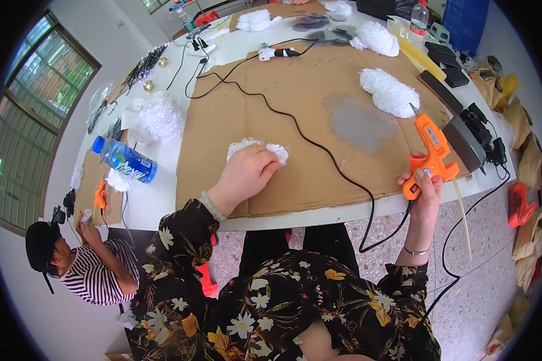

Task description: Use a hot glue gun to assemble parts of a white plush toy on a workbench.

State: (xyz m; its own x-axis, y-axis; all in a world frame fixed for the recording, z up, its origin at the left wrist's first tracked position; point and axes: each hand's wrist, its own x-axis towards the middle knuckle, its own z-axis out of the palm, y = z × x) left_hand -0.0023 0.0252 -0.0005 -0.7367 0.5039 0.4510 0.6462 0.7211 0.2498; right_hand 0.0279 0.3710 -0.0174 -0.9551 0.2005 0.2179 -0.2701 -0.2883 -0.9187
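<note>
My left hand [247, 177] is closed over a small white fluffy piece [278, 154] lying on the brown cardboard [271, 114]. Its fingertips press on the piece, and the palm hides part of it. Past the cardboard's right edge, my right hand [426, 191] grips the handle of an orange hot glue gun [435, 150]. The nozzle points up and away, close to a white fluffy bundle [389, 92]. From the gun's back a pale glue stick [464, 216] hangs down, and a black cord runs from its handle.
Grey silhouette patches mark the cardboard. A black cord [319, 144] crosses it to a white-and-black glue gun [277, 53]. At left stand a blue-capped bottle [126, 160] and white fluff [159, 117]. A person in stripes [99, 265] works there. Black cases [464, 141] line the right edge.
</note>
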